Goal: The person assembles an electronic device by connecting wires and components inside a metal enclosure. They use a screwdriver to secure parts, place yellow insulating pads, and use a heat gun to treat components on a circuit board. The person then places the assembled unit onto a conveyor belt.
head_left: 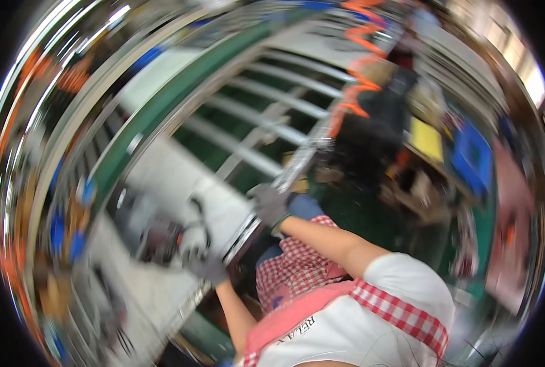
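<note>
My left hand (206,266), in a grey glove, is at the near edge of a pale work surface (190,177). Close to its fingertips are a dark boxy item with reddish parts (159,240) and a curved black cable (203,221). Motion smears the fingers, so whether they hold anything is unclear. Farther forward and to the right, my right hand (269,205), gloved in grey too, is at the shiny metal rail (297,165) along the line's edge. Its fingers are blurred, and a grip on the rail cannot be made out.
Beyond the pale surface, a frame of silver crossbars (266,122) spans a dark green gap. An orange coiled hose (361,92) hangs at the far end. To the right stand a blue bin (472,158), a yellow item (426,139) and a cardboard box (420,194).
</note>
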